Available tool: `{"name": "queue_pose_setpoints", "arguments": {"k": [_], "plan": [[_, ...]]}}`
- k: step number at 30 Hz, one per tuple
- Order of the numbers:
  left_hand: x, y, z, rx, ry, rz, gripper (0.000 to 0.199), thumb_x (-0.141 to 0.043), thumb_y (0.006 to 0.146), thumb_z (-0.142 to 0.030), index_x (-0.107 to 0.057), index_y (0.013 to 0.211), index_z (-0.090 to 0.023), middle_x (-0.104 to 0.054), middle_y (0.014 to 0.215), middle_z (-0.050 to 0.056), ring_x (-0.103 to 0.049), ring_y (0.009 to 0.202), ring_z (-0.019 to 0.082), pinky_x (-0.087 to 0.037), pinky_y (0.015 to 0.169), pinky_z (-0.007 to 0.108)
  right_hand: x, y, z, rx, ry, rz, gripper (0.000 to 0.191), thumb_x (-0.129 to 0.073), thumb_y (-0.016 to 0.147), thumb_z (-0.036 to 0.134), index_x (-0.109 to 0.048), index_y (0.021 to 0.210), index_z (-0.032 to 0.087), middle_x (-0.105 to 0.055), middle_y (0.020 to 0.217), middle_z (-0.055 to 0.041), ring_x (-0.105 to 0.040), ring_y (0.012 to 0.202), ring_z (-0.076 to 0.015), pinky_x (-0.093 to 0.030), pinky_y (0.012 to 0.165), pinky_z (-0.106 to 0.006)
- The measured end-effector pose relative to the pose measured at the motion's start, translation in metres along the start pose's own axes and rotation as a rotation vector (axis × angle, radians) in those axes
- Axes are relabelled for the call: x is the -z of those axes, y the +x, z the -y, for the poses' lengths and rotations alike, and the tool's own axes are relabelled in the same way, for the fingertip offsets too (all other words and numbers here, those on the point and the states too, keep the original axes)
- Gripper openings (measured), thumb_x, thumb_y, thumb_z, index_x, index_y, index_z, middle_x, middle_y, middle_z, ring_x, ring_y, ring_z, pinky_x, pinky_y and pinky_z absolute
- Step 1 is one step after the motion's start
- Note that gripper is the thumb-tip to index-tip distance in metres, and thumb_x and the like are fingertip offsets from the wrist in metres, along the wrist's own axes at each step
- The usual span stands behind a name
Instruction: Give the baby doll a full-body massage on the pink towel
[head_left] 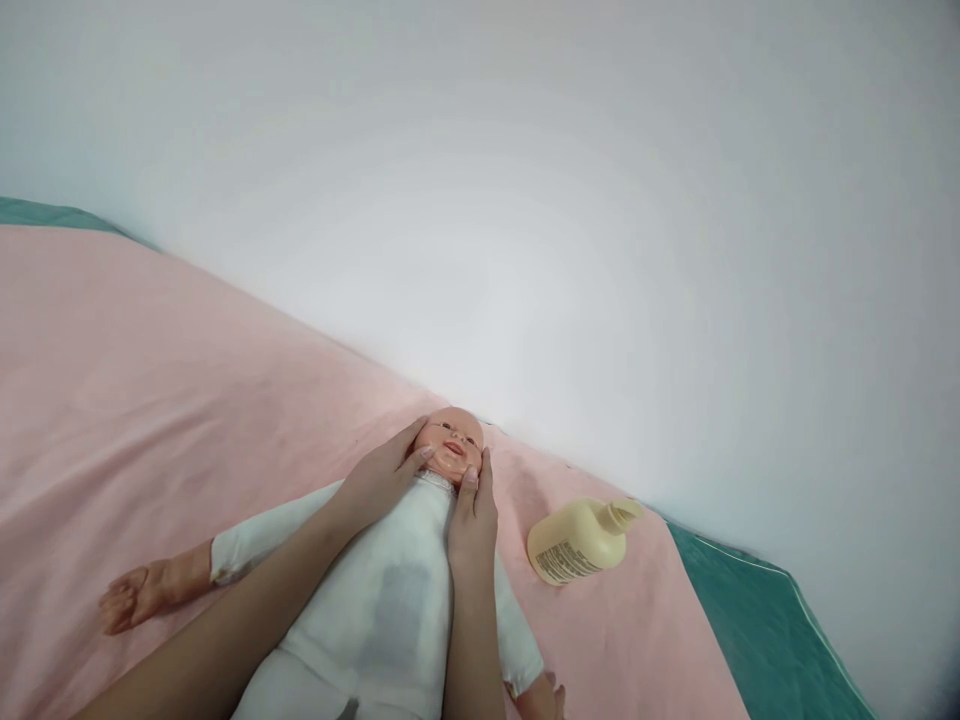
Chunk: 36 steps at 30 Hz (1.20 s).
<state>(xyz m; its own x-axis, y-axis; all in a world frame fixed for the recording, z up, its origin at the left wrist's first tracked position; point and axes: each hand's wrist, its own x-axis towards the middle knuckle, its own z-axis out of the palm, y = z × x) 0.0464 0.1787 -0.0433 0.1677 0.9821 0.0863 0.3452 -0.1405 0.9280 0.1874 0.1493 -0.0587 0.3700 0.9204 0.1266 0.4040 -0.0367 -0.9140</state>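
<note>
A baby doll point(451, 442) with a hard plastic head and a white cloth body lies on its back on a pink sheet point(225, 400). Against one side of its head rests my left hand point(386, 475), the thumb at the cheek. My right hand point(474, 515) cups the other side, its thumb near the jaw. Between them the two hands hold the head. The doll's arms stretch out to both sides, and its legs run out of the frame at the bottom. Part of its torso is hidden behind my forearms.
A pale yellow pump bottle point(577, 542) with printed text stands on the sheet to the right of the doll. Green cloth point(772, 610) shows past the sheet's edge at the right and far left. A white wall point(525, 200) rises behind the doll's head.
</note>
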Motion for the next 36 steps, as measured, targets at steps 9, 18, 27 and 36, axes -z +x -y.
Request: {"name": "queue_pose_setpoints", "arguments": {"k": [9, 18, 27, 36], "plan": [[0.003, -0.005, -0.013, 0.020, -0.085, -0.013, 0.063, -0.034, 0.090, -0.059, -0.040, 0.144, -0.026, -0.050, 0.142, 0.003, -0.045, 0.131, 0.029, -0.039, 0.106, 0.042, 0.001, -0.002, 0.006, -0.037, 0.012, 0.008, 0.072, -0.033, 0.089, 0.066, -0.031, 0.147, 0.024, -0.038, 0.149, -0.0054, -0.037, 0.136, -0.0239, -0.031, 0.111, -0.040], [0.003, -0.003, -0.013, 0.046, -0.106, 0.013, 0.070, -0.057, 0.076, -0.047, -0.042, 0.141, -0.024, -0.055, 0.137, 0.007, -0.053, 0.123, 0.031, -0.048, 0.096, 0.039, -0.001, -0.003, 0.007, -0.046, 0.011, 0.001, 0.083, -0.056, 0.080, 0.062, -0.029, 0.148, 0.021, -0.047, 0.143, -0.0090, -0.045, 0.131, -0.0277, -0.038, 0.106, -0.041], [0.009, -0.008, -0.020, 0.034, -0.063, 0.033, 0.065, -0.052, 0.081, -0.043, -0.041, 0.142, -0.025, -0.055, 0.137, 0.005, -0.054, 0.123, 0.029, -0.048, 0.095, 0.036, 0.001, -0.002, 0.004, -0.027, 0.040, 0.030, 0.078, -0.053, 0.084, 0.058, -0.028, 0.148, 0.022, -0.045, 0.144, -0.0081, -0.044, 0.131, -0.0256, -0.037, 0.106, -0.039], [0.001, 0.000, 0.000, -0.003, -0.004, 0.019, 0.066, -0.035, 0.090, -0.049, -0.030, 0.149, -0.020, -0.038, 0.150, 0.006, -0.037, 0.136, 0.028, -0.031, 0.111, 0.041, 0.000, -0.001, 0.002, -0.004, -0.009, 0.002, 0.069, -0.032, 0.092, 0.062, -0.030, 0.148, 0.023, -0.039, 0.148, -0.0056, -0.038, 0.136, -0.0228, -0.033, 0.110, -0.038]]}}
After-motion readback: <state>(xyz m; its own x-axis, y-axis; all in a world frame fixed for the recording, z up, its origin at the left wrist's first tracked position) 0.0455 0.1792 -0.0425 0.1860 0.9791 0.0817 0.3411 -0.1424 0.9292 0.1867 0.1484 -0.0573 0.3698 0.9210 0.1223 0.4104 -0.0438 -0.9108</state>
